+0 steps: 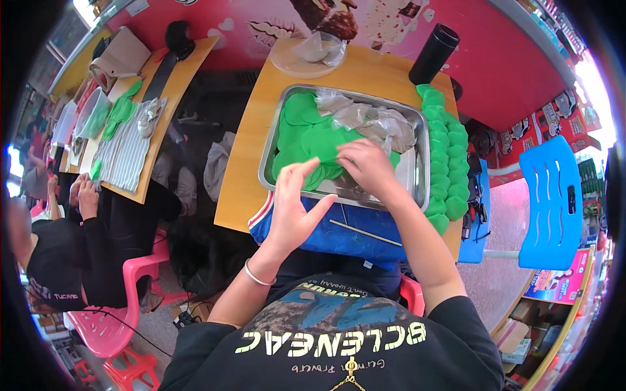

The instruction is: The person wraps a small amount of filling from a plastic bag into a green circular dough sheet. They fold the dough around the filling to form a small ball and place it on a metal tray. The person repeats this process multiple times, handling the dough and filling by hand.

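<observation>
A shallow metal tray (420, 171) lies on the wooden table in front of me. Thin, round green discs (301, 107) overlap in its left half. At the tray's far right rest clear plastic bags (390, 129) with greyish-brown contents. My right hand (370, 168) reaches over the tray's middle, its fingertips pinched together at the edge of a green disc. Above the near rim hovers my left hand (297, 212), open, thumb and fingers apart and nothing in it. Overlapping rows of puffy green pieces (447, 163) run along the table's right side.
A black cylindrical bottle (435, 53) stands at the far right corner. At the far edge sits a clear plastic lid or dish (287, 60). Blue cloth with a thin rod (365, 232) lies before the tray. Left, a person (65, 254) works at another table; right stands a blue chair (551, 202).
</observation>
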`<state>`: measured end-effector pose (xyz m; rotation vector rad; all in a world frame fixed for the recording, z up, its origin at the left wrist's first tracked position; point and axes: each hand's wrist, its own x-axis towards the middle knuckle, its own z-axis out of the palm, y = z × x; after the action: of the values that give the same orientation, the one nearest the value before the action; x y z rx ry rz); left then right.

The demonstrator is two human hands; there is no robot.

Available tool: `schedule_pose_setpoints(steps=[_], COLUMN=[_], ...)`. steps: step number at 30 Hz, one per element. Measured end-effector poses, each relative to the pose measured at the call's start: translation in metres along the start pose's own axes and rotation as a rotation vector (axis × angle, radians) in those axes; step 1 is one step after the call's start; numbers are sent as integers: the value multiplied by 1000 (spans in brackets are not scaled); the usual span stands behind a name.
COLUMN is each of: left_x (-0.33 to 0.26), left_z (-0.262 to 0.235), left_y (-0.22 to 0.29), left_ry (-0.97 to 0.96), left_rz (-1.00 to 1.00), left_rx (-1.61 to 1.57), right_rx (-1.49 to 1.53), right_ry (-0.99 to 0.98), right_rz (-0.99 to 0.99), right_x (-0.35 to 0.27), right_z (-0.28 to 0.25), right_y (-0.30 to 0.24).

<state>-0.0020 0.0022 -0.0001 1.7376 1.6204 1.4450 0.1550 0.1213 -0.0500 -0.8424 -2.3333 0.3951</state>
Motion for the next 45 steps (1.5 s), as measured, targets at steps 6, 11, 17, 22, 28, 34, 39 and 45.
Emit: schedule_pose_setpoints(steps=[6,11,17,22,28,34,39,45], left_x=[2,-9,-17,-18,-24,-22,-20,-24], left_z=[5,19,20,21,15,15,10,10], left_y=[-19,-18,-14,-3,7,0,-4,-8], left_ry=[-227,-147,-142,3,-109,-263,-302,-226], left_rz=[-4,-474,-596,-479,-114,-242,-360,-257], left_rx=[-273,-1004,-1141,-867,-363,-490,-730,-562], right_rx=[400,972,1209,1140,480,281,753,767], right_ry=[-115,111,132,165,219,202,24,85], right_rz=[293,541,687,667,442,225,559,538], right_x=[-18,-45,-56,-57,-63,-52,-59,-57], right_z=[-52,-38,-33,-35,-33,-42,-44,-33], right_y=[-68,-88,-82,-83,-81,-92,-87,-85])
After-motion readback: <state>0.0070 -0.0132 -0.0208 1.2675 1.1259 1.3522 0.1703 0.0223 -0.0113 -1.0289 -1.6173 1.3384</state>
